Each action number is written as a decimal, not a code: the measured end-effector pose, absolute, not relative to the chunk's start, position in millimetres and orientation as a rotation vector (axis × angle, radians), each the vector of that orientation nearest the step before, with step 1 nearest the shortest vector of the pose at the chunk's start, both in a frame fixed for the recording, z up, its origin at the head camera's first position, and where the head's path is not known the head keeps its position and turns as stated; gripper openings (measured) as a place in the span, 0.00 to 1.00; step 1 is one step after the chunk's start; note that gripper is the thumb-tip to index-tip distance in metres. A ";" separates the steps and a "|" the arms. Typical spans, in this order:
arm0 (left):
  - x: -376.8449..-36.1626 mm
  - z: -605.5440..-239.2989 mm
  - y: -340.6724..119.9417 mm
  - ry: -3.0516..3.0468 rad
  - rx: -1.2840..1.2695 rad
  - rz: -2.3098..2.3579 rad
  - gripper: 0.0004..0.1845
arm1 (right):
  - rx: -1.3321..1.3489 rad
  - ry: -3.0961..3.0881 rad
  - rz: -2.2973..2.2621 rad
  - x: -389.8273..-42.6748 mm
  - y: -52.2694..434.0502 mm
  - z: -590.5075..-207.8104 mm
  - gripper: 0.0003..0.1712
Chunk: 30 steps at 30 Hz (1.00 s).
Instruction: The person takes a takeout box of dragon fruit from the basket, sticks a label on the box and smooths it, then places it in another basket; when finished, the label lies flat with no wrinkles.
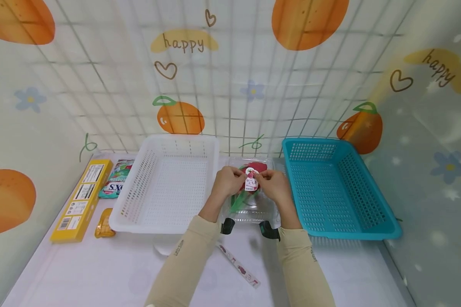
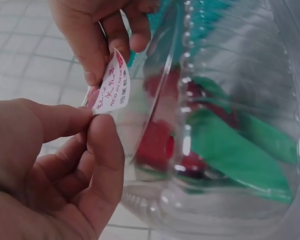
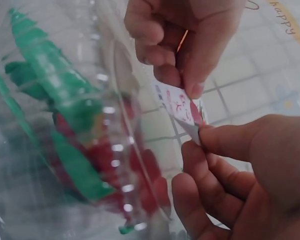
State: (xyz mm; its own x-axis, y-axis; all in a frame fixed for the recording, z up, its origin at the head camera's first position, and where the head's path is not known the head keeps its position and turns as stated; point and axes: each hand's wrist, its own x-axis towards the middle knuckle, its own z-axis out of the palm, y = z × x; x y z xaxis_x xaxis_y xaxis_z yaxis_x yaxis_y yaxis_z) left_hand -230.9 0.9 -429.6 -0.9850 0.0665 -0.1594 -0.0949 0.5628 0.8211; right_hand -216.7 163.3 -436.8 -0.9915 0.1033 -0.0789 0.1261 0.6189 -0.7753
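Observation:
A clear plastic clamshell box (image 1: pixel 249 207) with a red fruit with green tips (image 2: pixel 225 150) inside lies on the table between two baskets. A small white and pink label (image 1: pixel 251 182) stands up from its lid. My left hand (image 1: pixel 241 177) pinches the label (image 2: pixel 112 87) at its lower edge between thumb and forefinger. My right hand (image 1: pixel 260 178) pinches the same label (image 3: pixel 180 107) from the other side. In the left wrist view my left hand (image 2: pixel 95 117) is at the bottom left and the right hand's fingers (image 2: pixel 92 50) are above. Both hands hover over the box's far half.
A white basket (image 1: pixel 138 213) stands left of the box and a teal basket (image 1: pixel 369 232) right of it. A yellow carton (image 1: pixel 80 200), a green packet (image 1: pixel 117 177) and a small orange packet (image 1: pixel 103 224) lie at the far left. A printed strip (image 1: pixel 238 264) lies near the front.

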 end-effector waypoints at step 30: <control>-235.3 -436.2 5.4 2.752 -0.037 1.216 0.12 | 0.276 2.838 -1.127 -224.9 161.8 -443.8 0.22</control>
State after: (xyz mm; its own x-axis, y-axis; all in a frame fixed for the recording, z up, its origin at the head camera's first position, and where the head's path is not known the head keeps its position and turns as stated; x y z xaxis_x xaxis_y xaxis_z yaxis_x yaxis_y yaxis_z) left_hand -235.3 5.4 -436.2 -0.9908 0.0313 -0.1313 -0.0760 0.6747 0.7342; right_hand -224.9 161.8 -443.8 -0.9810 0.1386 -0.1358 0.1940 0.7141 -0.6726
